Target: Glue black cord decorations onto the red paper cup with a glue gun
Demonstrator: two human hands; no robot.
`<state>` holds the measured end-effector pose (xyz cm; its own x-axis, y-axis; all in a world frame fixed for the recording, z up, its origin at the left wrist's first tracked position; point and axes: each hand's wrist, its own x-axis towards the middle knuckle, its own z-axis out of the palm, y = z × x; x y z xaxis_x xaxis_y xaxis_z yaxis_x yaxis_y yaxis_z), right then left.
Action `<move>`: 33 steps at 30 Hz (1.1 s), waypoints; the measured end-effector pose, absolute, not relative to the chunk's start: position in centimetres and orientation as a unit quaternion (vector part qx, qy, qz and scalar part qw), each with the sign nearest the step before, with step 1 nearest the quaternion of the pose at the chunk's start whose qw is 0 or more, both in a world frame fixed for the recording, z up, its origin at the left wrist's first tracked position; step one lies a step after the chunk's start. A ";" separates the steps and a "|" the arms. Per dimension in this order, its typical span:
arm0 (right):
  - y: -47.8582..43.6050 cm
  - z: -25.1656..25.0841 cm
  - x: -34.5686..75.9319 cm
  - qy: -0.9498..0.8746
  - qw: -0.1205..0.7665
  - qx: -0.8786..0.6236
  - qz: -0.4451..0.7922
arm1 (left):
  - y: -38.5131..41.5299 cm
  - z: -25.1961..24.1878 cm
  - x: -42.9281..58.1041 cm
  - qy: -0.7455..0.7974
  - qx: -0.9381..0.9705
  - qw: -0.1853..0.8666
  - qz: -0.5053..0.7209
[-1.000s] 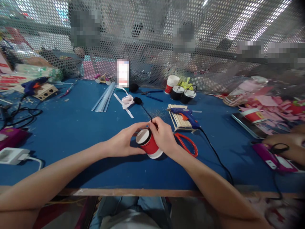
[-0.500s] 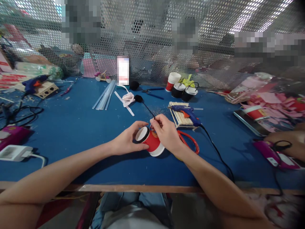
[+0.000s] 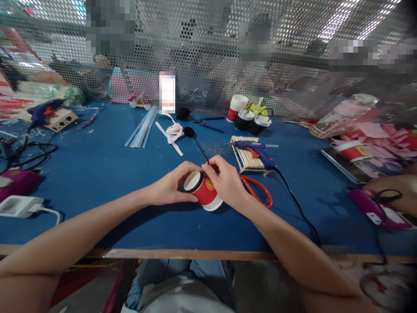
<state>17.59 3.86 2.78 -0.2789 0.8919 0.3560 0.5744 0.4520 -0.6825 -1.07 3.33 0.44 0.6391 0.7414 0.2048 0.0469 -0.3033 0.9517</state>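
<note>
A red paper cup (image 3: 203, 194) with a gold emblem and a black band round one end lies tilted above the blue table. My left hand (image 3: 177, 184) is closed round its banded end, thumb below and fingers above. My right hand (image 3: 223, 178) pinches a thin black stem (image 3: 201, 149) close against the cup's upper side. A fuzzy black ball (image 3: 188, 131) forms the stem's far end. The fingers hide where stem and cup meet. Just right of my right hand lie red scissor handles (image 3: 265, 193).
A blue glue gun (image 3: 256, 150) rests on a small stick rack (image 3: 246, 163), its cord trailing right. Further back are glue sticks (image 3: 143, 128), white ribbon (image 3: 174, 132), pliers (image 3: 210, 123) and several cups (image 3: 239, 102). Another person's hand (image 3: 391, 189) is at the right by a purple device (image 3: 368, 206).
The cup has turned slightly, and more of its gold emblem shows. My right hand has shifted a little along the stem's near end. Both hands keep their hold.
</note>
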 end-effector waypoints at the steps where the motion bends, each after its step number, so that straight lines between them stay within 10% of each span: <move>1: 3.9 2.8 17.6 -0.769 0.365 -0.478 0.216 | 3.4 0.6 -1.2 0.278 0.759 0.489 0.329; 7: 3.9 2.6 17.4 -0.763 0.349 -0.498 0.220 | 3.9 1.6 -1.8 0.301 0.844 0.342 0.284; 33: 3.8 2.5 17.4 -0.778 0.335 -0.498 0.189 | 3.9 1.3 -1.8 0.285 0.859 0.309 0.290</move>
